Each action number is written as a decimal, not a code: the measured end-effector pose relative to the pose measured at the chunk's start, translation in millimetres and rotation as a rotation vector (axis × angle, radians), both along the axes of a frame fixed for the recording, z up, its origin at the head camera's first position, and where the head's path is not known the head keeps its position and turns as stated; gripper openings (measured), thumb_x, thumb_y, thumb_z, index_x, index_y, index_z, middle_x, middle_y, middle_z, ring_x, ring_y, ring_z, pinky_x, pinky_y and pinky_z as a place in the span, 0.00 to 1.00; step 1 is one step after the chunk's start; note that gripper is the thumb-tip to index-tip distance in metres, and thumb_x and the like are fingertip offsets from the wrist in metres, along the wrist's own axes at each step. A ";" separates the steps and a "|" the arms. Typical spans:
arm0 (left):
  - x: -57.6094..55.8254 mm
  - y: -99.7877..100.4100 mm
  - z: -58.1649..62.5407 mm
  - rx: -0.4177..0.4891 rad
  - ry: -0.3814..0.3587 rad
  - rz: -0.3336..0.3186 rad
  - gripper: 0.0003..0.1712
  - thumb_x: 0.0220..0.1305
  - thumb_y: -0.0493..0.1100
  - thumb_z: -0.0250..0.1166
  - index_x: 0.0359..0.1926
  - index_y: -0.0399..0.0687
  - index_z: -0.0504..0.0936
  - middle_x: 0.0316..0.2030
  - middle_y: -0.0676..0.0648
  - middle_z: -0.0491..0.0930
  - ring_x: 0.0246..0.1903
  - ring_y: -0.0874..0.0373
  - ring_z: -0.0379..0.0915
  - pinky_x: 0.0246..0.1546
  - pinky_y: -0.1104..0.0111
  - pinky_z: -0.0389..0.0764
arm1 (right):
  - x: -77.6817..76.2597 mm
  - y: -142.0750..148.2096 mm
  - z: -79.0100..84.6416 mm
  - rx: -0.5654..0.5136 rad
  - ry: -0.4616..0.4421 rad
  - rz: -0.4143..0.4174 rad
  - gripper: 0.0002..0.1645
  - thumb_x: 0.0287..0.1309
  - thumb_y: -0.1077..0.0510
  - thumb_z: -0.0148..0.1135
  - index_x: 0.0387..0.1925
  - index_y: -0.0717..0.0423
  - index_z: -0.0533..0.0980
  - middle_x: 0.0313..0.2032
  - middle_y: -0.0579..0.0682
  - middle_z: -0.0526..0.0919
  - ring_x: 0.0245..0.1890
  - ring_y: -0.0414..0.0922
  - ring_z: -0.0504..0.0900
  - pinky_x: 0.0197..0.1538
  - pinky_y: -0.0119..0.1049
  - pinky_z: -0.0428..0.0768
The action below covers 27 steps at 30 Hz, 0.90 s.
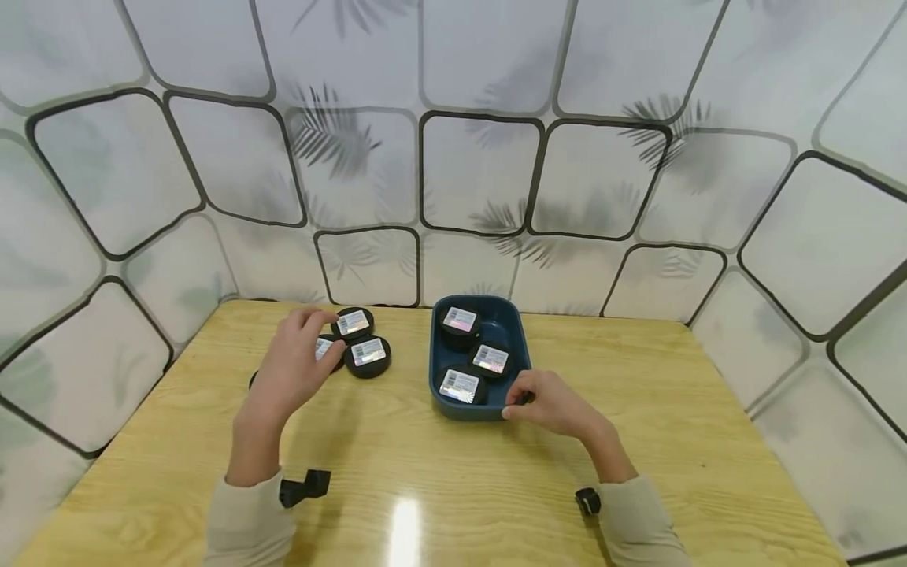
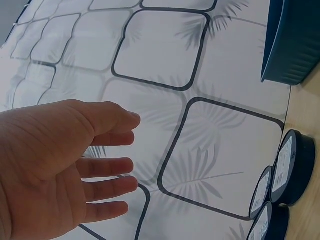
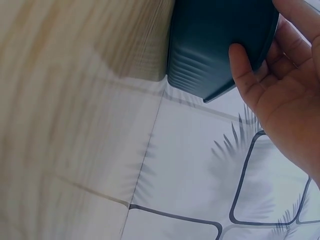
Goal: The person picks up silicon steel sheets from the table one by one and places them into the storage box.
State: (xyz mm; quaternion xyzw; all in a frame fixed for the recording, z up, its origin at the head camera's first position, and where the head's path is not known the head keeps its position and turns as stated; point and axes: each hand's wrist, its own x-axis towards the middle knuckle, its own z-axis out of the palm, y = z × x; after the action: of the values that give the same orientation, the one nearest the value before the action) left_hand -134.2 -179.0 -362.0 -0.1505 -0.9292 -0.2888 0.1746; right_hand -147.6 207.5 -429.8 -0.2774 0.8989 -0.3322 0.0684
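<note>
My left hand (image 1: 290, 362) hovers over the left of the table, fingers extended and thumb apart, with nothing held. Close by its fingertips lie several round black containers (image 1: 368, 356) with white barcode labels, some partly covered by the hand. In the left wrist view the same hand (image 2: 65, 170) shows a bare palm. My right hand (image 1: 549, 403) grips the near right corner of a blue bin (image 1: 505, 319). The right wrist view has the thumb on the bin's outer wall (image 3: 205, 45) and the fingers over the rim. Labelled black containers (image 1: 460, 386) lie inside the bin.
A light wooden table (image 1: 425, 472) carries everything. Behind it rises a patterned curtain-like backdrop (image 1: 482, 173), which also comes round both sides. The bin stands near the table's back edge, right of the loose black containers.
</note>
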 end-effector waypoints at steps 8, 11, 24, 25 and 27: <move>-13.0 -5.7 -7.0 0.024 -0.042 0.012 0.20 0.68 0.37 0.60 0.58 0.31 0.73 0.56 0.27 0.67 0.56 0.30 0.64 0.56 0.40 0.67 | -7.7 4.4 -0.7 0.009 0.025 0.011 0.05 0.56 0.54 0.73 0.28 0.44 0.83 0.29 0.37 0.78 0.30 0.35 0.72 0.34 0.31 0.73; -15.9 -9.4 -10.0 0.018 -0.041 0.030 0.20 0.67 0.36 0.61 0.57 0.30 0.74 0.54 0.27 0.69 0.55 0.30 0.65 0.56 0.40 0.67 | -5.8 4.7 -4.1 -0.001 0.022 0.016 0.05 0.55 0.54 0.73 0.27 0.44 0.82 0.29 0.36 0.79 0.31 0.35 0.72 0.35 0.31 0.73; -28.6 -27.2 -23.3 -0.081 -0.123 0.087 0.21 0.68 0.38 0.60 0.58 0.30 0.73 0.56 0.25 0.68 0.56 0.28 0.65 0.54 0.38 0.68 | 6.3 4.1 -6.7 -0.063 0.000 -0.001 0.06 0.54 0.54 0.74 0.26 0.44 0.82 0.28 0.35 0.77 0.31 0.35 0.72 0.35 0.30 0.72; -30.4 -29.4 -23.5 -0.087 -0.124 0.096 0.21 0.68 0.38 0.61 0.58 0.30 0.73 0.56 0.25 0.67 0.55 0.28 0.64 0.53 0.38 0.68 | 5.3 3.8 -6.0 -0.065 -0.006 -0.004 0.06 0.54 0.54 0.74 0.26 0.43 0.82 0.28 0.35 0.77 0.31 0.36 0.72 0.34 0.30 0.73; -34.0 -34.4 -22.9 -0.098 -0.126 0.112 0.22 0.67 0.38 0.61 0.59 0.30 0.73 0.56 0.25 0.67 0.55 0.27 0.64 0.52 0.37 0.68 | 2.5 2.8 -4.6 -0.063 -0.016 -0.006 0.06 0.54 0.54 0.74 0.26 0.43 0.82 0.28 0.35 0.77 0.31 0.36 0.72 0.35 0.30 0.73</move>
State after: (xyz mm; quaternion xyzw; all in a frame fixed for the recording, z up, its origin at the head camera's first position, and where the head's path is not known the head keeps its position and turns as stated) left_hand -168.2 -213.4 -384.9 -0.0883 -0.9584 -0.2416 0.1239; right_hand -145.1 210.3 -434.4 -0.2738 0.8883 -0.3627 0.0659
